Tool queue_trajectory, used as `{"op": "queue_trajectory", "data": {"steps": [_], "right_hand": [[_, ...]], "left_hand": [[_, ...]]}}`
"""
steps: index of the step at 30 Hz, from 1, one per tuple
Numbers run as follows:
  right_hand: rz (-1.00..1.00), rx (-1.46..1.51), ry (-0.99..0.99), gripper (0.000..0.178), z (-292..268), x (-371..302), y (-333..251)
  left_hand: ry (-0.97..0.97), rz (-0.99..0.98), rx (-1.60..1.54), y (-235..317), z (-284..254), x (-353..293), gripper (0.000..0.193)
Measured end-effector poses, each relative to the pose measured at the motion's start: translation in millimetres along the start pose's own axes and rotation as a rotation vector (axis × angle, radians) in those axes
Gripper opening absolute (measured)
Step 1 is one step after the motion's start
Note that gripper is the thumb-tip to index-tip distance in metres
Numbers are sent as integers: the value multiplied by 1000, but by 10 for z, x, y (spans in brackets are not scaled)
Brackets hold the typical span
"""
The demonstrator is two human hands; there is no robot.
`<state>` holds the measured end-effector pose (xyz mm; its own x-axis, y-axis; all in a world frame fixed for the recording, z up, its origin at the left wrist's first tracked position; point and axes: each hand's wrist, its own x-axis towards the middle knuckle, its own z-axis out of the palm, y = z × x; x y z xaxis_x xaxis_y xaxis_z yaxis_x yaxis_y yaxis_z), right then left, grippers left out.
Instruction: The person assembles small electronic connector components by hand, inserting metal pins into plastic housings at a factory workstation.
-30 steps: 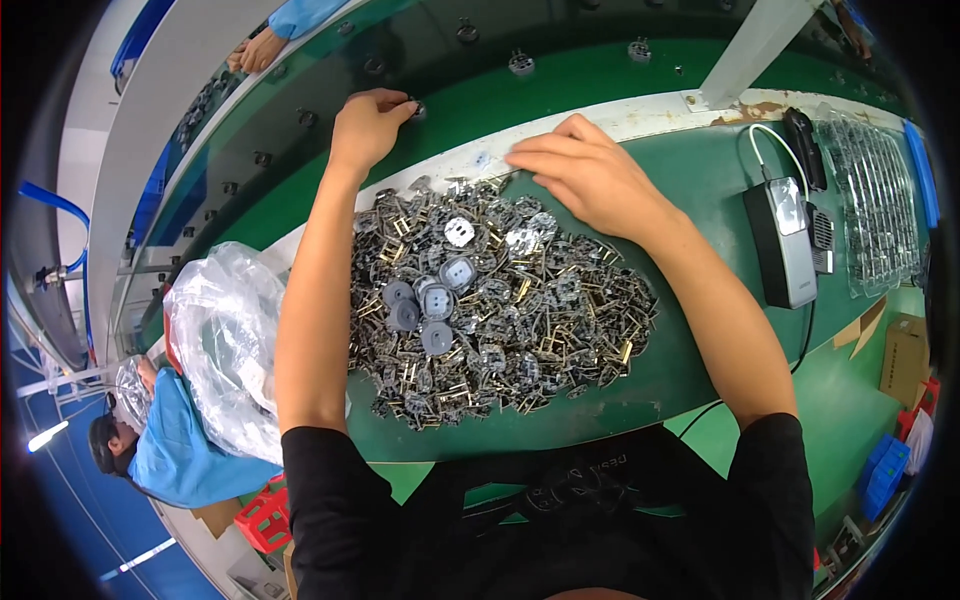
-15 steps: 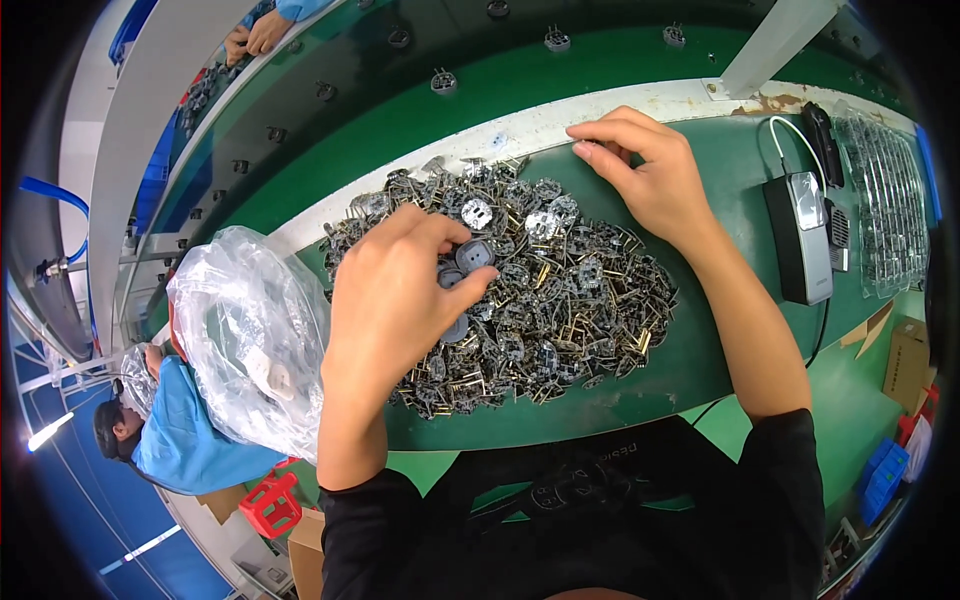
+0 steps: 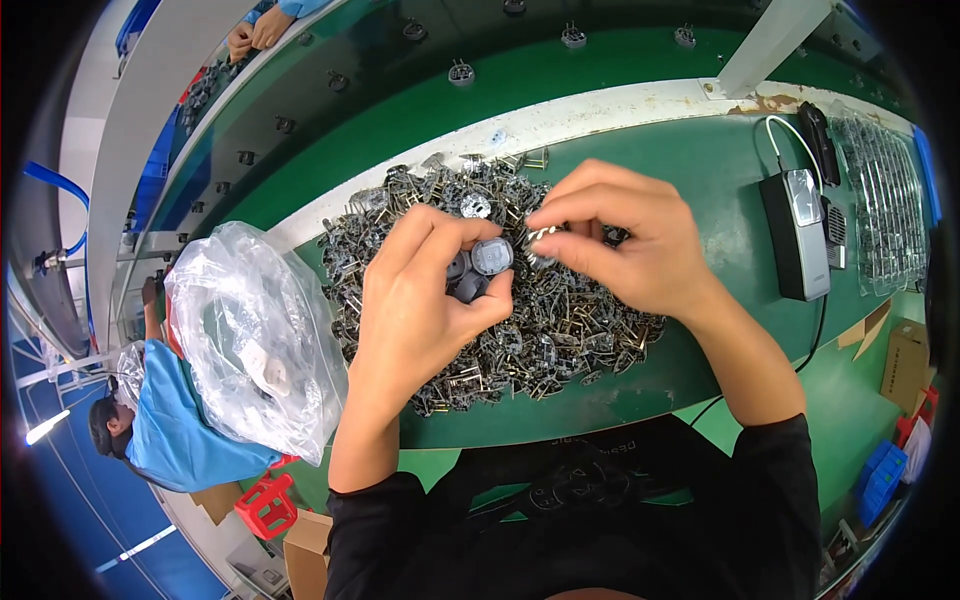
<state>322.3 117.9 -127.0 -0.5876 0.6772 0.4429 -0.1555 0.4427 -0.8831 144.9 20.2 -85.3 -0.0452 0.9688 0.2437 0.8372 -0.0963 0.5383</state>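
Note:
My left hand (image 3: 405, 305) is closed around several round grey plastic caps (image 3: 492, 257), one facing up between thumb and fingers. To its right, my right hand (image 3: 640, 245) pinches a small part with metal pins (image 3: 540, 240) between thumb and fingertips, close to the caps but seemingly apart from them. Fingers cover much of that small part. Both hands are over a wide heap of small dark circuit-board pieces with brass-coloured pins (image 3: 590, 340), which lies on the green tabletop (image 3: 700, 150).
Left of the heap lies a clear plastic bag (image 3: 250, 340). Beyond a white ledge (image 3: 610, 105), a green conveyor belt (image 3: 520, 95) carries spaced small parts. At the right are a grey-and-black box with a cable (image 3: 800, 235) and clear plastic trays (image 3: 880, 200). Other people work at the left.
My right hand has come down and left from the white ledge to beside the caps, now with a pinned part. My left hand has shifted slightly right. The belt parts have moved right.

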Motion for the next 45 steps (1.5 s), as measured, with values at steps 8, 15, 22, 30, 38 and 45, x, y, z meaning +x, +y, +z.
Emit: {"op": "queue_trajectory", "data": {"steps": [8,15,22,30,38,45], "right_hand": [[-51,-86,66,12,143,-48,-4],[-119,-146,57,16,95,-15,-25],[-139,-237,109,10,46,-17,-31],[10,-42,168,16,-89,-18,-5],[-33,-430,121,24,-461,123,449],[-59,-495,-89,24,-378,142,728]], "left_hand": [[36,84,-36,65,46,28,35],[61,34,-109,146,78,123,39],[65,150,-106,136,102,201,40],[-234,-290,-750,71,18,455,32],[-192,-345,-348,-553,-132,1382,20],[-209,-585,-354,-1451,190,1565,20]]}}
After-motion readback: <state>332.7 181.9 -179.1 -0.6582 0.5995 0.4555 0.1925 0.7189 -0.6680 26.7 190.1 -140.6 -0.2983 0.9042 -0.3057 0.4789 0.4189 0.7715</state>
